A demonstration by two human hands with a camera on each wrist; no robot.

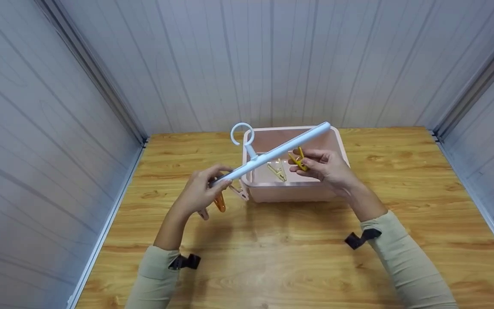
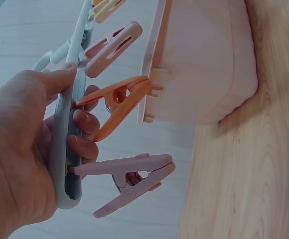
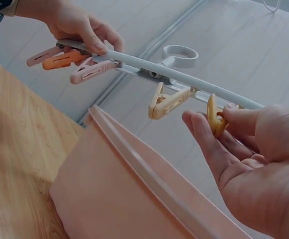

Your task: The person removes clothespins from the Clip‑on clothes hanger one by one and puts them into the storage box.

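Your left hand (image 1: 200, 193) grips the hanger (image 1: 272, 154) end above the bin (image 1: 292, 191); your right hand (image 1: 326, 167) pinches the yellow peg (image 1: 298, 159). A slack pinch may drop it.

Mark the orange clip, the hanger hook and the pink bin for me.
orange clip (image 2: 115, 102): left wrist view, middle of its body, by the spring.
hanger hook (image 1: 242, 133): head view, on the ring's left curve.
pink bin (image 1: 292, 191): head view, front wall.
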